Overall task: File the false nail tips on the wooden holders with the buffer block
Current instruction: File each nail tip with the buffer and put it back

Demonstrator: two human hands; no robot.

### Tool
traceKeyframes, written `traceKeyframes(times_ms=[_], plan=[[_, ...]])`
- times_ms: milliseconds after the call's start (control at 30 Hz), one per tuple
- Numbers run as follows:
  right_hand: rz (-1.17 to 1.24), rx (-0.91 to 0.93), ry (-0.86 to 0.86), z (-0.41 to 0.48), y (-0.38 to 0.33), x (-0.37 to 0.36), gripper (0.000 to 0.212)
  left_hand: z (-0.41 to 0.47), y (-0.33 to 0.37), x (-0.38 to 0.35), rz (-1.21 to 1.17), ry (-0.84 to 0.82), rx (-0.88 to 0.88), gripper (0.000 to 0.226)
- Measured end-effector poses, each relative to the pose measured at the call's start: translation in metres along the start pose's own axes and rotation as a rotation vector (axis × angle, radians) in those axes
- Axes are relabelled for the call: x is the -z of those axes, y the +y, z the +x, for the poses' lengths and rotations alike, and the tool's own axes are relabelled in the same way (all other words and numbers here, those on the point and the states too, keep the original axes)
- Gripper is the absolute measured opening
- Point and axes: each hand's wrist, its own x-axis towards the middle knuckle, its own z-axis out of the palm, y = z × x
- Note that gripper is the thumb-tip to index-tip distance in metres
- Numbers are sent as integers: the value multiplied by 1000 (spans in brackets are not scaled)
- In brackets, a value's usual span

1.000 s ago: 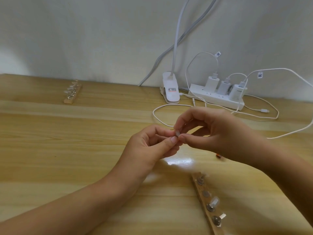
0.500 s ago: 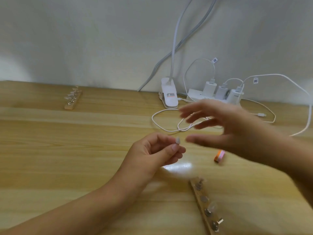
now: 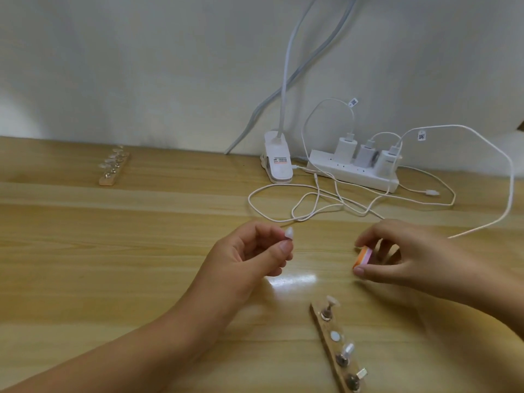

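At the middle of the tabletop, the left hand pinches a false nail tip between thumb and curled fingers, raised off the wood. At three o'clock from it, the right hand pinches the orange-and-pink buffer block, low by the surface. The near wooden holder lies at five o'clock, the far wooden holder at ten o'clock.

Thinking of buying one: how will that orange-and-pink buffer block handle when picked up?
Probably light: the right hand pinches the block with fingertips alone. Its flat, boxy sides suggest it won't roll on the table. The layered look hints at foam, so likely slightly squashy.
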Motion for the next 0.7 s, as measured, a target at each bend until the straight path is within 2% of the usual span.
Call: traceKeyframes(times_ms=[67,200,267,333,433,700], plan=[[63,63,51,-1,-4,-5,36,-1,0,-1,7,-21,4,9],[665,322,259,-11,-29,-23,33,-2,1,-3,80,-75,17,8],[799,464,323,-16,-42,-34,35,-3,1,-4,134,-102,17,9],[811,530,363,-17,-50,-43,35,-4,1,-5,174,-121,15,10],[812,509,366,-17,-51,-47,31,-5,1,-5,186,-144,7,15],[506,625,465,-20,-50,-51,33,-5,0,-3,237,-161,-11,2]])
